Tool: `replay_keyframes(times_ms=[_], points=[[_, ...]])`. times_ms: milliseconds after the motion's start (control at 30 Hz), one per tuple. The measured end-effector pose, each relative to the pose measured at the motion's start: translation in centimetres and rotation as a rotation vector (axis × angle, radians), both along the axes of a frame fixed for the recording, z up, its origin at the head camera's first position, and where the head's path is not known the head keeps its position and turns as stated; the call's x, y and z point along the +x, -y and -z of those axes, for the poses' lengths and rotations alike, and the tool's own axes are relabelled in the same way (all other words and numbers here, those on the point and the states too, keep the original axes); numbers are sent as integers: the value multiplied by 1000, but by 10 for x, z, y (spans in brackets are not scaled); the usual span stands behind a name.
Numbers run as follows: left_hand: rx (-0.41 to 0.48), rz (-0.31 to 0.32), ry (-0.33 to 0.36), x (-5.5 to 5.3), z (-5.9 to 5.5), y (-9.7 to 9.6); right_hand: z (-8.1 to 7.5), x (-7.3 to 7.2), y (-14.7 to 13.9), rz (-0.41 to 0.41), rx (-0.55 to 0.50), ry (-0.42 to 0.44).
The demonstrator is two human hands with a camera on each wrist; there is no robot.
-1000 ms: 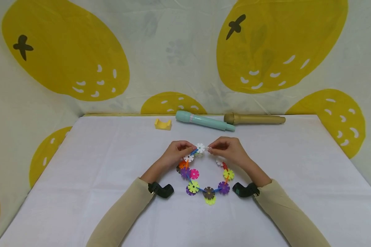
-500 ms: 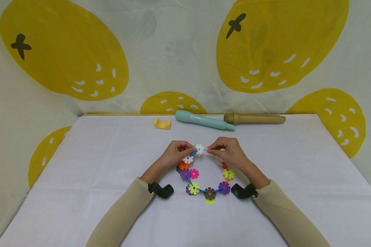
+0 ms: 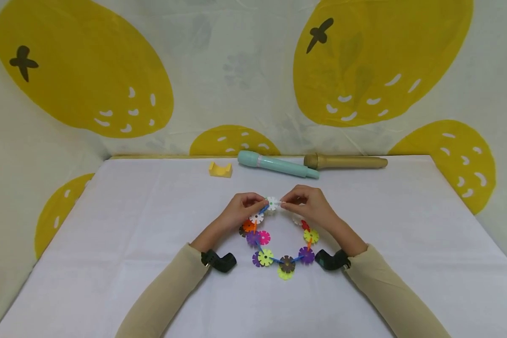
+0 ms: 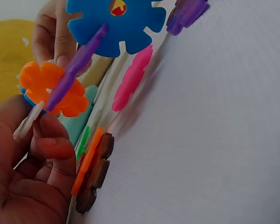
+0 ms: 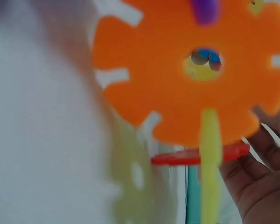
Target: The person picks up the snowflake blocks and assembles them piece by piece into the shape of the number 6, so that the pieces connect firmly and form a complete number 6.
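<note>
A ring-shaped chain of colourful notched plastic discs, linked slot to slot, hangs between the hands; one purple disc (image 3: 306, 256) is on its near right. My left hand (image 3: 241, 209) pinches the chain's upper left end, where a blue disc and a white disc (image 3: 272, 203) meet. My right hand (image 3: 310, 205) pinches another white disc, seen edge-on, against that white disc's right edge. Close to the left fingers in the left wrist view is an orange disc (image 4: 37, 77). The right wrist view has a large orange disc (image 5: 154, 93) partly covering the right hand (image 5: 266, 186).
At the back of the white-covered table (image 3: 152, 291) lie a light teal microphone-shaped piece (image 3: 274, 165) and a gold one (image 3: 346, 162). A small yellow cradle-shaped block (image 3: 220, 170) stands left of them. Behind hangs a patterned cloth (image 3: 236, 56).
The right hand has edged slightly left, bringing its white disc up to the left one. The left hand has stayed nearly still, and the chain has shifted only a little.
</note>
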State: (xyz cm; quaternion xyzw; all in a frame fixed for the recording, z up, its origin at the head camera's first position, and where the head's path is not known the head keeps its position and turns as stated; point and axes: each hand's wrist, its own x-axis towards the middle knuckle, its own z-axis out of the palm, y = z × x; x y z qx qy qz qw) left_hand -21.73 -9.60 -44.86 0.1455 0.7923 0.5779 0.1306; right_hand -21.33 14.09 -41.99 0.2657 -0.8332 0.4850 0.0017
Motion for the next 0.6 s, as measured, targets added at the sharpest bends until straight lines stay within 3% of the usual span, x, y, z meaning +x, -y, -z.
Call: replay_keyframes(times_ms=[400, 600], points=[[32, 32, 26, 2, -1, 0, -8, -9, -19, -50, 203, 138], [33, 31, 24, 1, 1, 1, -10, -13, -31, -130, 256, 251]])
